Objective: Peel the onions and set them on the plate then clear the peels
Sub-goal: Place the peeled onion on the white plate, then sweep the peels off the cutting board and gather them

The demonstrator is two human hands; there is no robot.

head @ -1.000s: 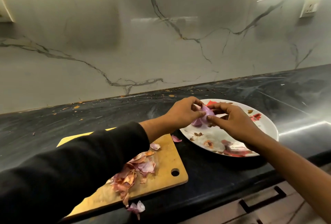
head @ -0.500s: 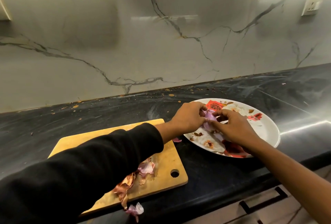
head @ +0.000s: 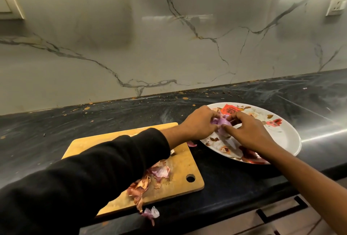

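A small purple onion (head: pixel 221 123) is held over the left part of a white plate (head: pixel 287 137) with red flower print. My left hand (head: pixel 199 123) grips the onion from the left, fingers curled round it. From the right, my right hand (head: pixel 246 131) pinches it with thumb and fingertips. Most of the onion is hidden between the two hands. Loose brown and pink onion peels (head: pixel 150 180) lie on a wooden cutting board (head: pixel 180 161) to the left of the plate.
One peel piece (head: pixel 151 213) hangs at the front edge of the black counter (head: pixel 112 116), another small peel scrap (head: pixel 191 144) lies between board and plate. A marble wall stands behind. A drawer handle (head: pixel 281 210) shows below the counter edge.
Both hands, with the onion, have sunk lower toward the plate and shifted slightly left. The camera view has moved, showing more of the cutting board.
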